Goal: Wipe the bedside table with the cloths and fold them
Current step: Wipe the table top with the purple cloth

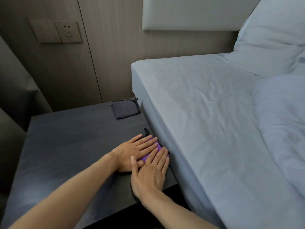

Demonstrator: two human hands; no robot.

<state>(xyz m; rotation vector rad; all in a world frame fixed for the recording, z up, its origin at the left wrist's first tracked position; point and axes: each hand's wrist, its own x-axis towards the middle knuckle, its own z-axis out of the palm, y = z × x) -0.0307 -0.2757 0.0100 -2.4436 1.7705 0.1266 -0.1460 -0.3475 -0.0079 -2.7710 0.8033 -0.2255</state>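
Nearest to us, our right hand [151, 172] lies flat with its fingers straight and close together, pressing down. Its thumb crosses the edge of our left hand [135, 151], which is spread flat just beyond it. Neither hand grips anything; both palms bear down on the small folded purple cloth [158, 146]. The cloth sits on the dark grey bedside table [69, 146], right at the edge that meets the white-sheeted bed [206, 113].

We judge the cloth to be light, soft and limp. It won't hold a crease by itself, so flat pressure suits it. To lift it, we'd pinch the folded edge or slip our fingers under the whole stack, so the layers don't fall open. A short black loop [146, 130] pokes out past our fingertips.

Further back, a folded dark grey cloth [125, 109] rests at the table's far corner beside the mattress. It looks finished.
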